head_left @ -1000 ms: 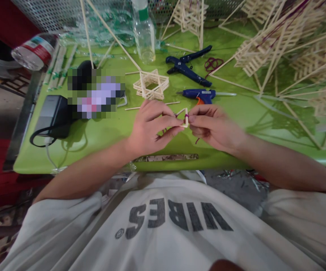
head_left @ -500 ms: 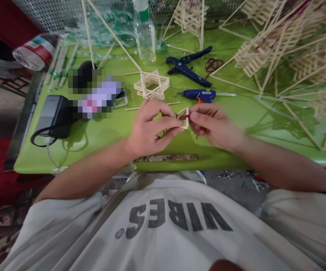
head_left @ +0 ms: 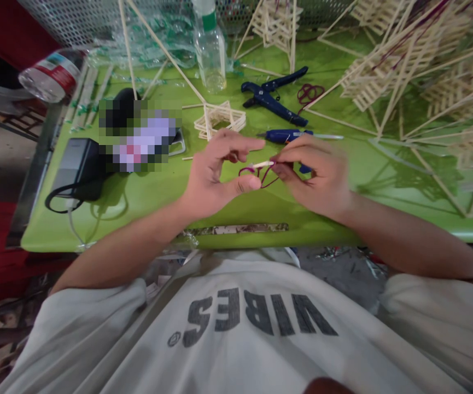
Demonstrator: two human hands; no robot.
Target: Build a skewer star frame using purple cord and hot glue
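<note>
Between thumb and fingertips, my right hand (head_left: 320,174) pinches a small pale wooden stick piece (head_left: 262,164) with purple string (head_left: 266,179) hanging from it in loops. My left hand (head_left: 215,178) is open, its thumb and index finger spread on either side of the piece's left end; whether the thumb touches the string I cannot tell. Just beyond the left hand lies a star-shaped frame of stacked sticks (head_left: 239,121). A blue glue gun (head_left: 281,135) rests behind my right hand, which partly covers it.
Dark blue cutters (head_left: 275,101) lie behind the glue gun, beside a bundle of purple string (head_left: 310,94). Stick structures (head_left: 384,71) crowd the right side. A clear bottle (head_left: 211,54) stands at the back. At left are a phone (head_left: 150,137) and a black charger (head_left: 81,167). A patterned strip (head_left: 240,229) lies in front.
My left fingers have let go of the stick piece and spread apart. The right hand has turned the piece, which now lies more flat, with the string loops hanging in view.
</note>
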